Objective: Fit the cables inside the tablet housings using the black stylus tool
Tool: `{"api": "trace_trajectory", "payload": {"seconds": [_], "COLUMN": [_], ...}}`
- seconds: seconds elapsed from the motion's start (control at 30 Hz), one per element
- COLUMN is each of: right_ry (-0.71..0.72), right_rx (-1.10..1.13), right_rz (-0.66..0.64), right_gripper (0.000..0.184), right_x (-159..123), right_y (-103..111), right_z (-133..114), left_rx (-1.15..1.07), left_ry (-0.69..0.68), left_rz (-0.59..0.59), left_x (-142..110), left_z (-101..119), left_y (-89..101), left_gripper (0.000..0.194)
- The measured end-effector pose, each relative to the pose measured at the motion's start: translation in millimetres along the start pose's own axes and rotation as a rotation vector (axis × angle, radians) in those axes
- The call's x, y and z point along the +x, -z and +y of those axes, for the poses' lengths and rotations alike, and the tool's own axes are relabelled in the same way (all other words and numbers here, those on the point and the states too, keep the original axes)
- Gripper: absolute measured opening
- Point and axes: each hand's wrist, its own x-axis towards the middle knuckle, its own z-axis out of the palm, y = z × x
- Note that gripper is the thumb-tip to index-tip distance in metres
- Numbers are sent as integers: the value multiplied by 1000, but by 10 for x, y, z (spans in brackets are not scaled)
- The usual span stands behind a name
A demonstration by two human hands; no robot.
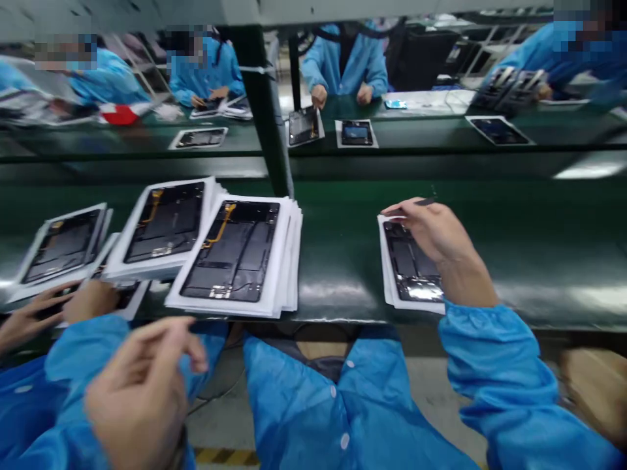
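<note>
On the right of the green bench, my right hand (443, 238) is closed on a thin dark tool (425, 202), whose exact kind I cannot make out. Under that hand lies an opened tablet (409, 264) on white sheets, its dark inner parts facing up and a shiny silver patch near its lower edge. My left hand (142, 391), blurred, hovers before the bench edge with its fingers loosely bent and apart, nothing visible in it. Nearest to it, an opened tablet (235, 251) with an orange flex cable tops a stack of white sheets (291, 261).
Another stack with an opened tablet (166, 222) stands left, more tablets (63, 245) beyond it. A co-worker's hands (93, 300) work close on my left. A dark green post (259, 111) rises mid-bench. People in blue sit opposite, with tablets (356, 133) along their side.
</note>
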Motion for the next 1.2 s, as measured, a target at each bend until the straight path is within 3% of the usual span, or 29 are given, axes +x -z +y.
{"api": "trace_trajectory", "payload": {"seconds": [0.1, 0.17, 0.23, 0.3, 0.37, 0.43, 0.5, 0.57, 0.67, 0.77, 0.87, 1.03, 1.2], "right_ry": [-47, -103, -152, -216, -284, -317, -316, -303, -270, -252, -291, -439, -527], "right_rx": [-66, -165, -197, -166, -90, -14, 48, 100, 137, 142, 98, -45, -117], "right_rz": [362, 608, 720, 738, 690, 628, 584, 566, 624, 666, 621, 465, 353], "right_gripper": [14, 11, 11, 14, 19, 25, 28, 28, 23, 21, 24, 31, 34], "right_x": [-123, -296, -532, -790, -1027, -1216, -1347, -1423, -1466, -1477, -1498, -1526, -1466], "right_y": [896, 1394, 1738, 1916, 1959, 1919, 1846, 1785, 1762, 1798, 1834, 1852, 1897], "right_z": [138, 291, 458, 613, 736, 821, 874, 909, 938, 939, 925, 892, 781], "left_rx": [-162, -236, -82, 124, 213, 285, 361, 421, 477, 510, 522, 503, 388], "left_ry": [239, 362, 331, 212, 146, 87, 30, -11, -56, -105, -142, -131, -8], "left_rz": [-766, -1014, -1077, -1134, -1179, -1198, -1204, -1215, -1213, -1127, -1070, -1147, -1266], "left_x": [-440, -611, -703, -747, -785, -842, -907, -957, -982, -987, -1025, -1114, -1117], "left_z": [-79, -227, -362, -427, -411, -342, -263, -207, -188, -214, -252, -316, -385], "left_y": [-669, -1294, -1919, -2428, -2773, -2981, -3103, -3179, -3232, -3194, -3077, -2899, -2934], "left_gripper": [33, 45, 45, 42, 33, 21, 12, 18, 22, 12, 13, 22, 36]}}
